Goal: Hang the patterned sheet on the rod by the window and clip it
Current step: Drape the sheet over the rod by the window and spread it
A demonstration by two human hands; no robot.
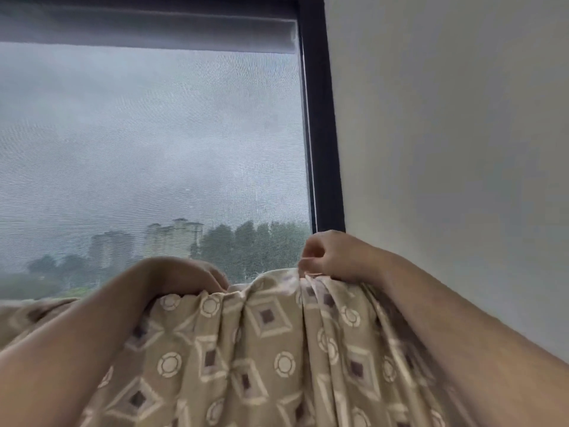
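A person's two bare forearms reach up and forward toward a large window with a dark frame, covered by a fine grey mesh screen. A rolled grey blind sits across the top. Outside, blurred through the mesh, are trees and pale tower blocks under a hazy sky. A plain pale wall fills the right side.

Across the bottom hangs the beige cotton sheet printed with white circles and diamonds with dark squares. Its top edge is bunched into folds along a horizontal line just below the hands, and the cloth falls toward the camera from there. The rod itself cannot be seen; it appears to lie hidden under the gathered edge.

The left hand rests over the top of the fold with its fingers curled behind the cloth, so the grip seems clenched on the sheet, though the fingertips are hidden. The right hand, close to the window frame, pinches a raised tuck of the sheet's top edge between thumb and fingers.

As a judgement, the hanging step looks largely done: the sheet is draped over its support. It is unevenly gathered, so spreading appears left. No clip is visible anywhere, so the clipping step seems not yet begun.
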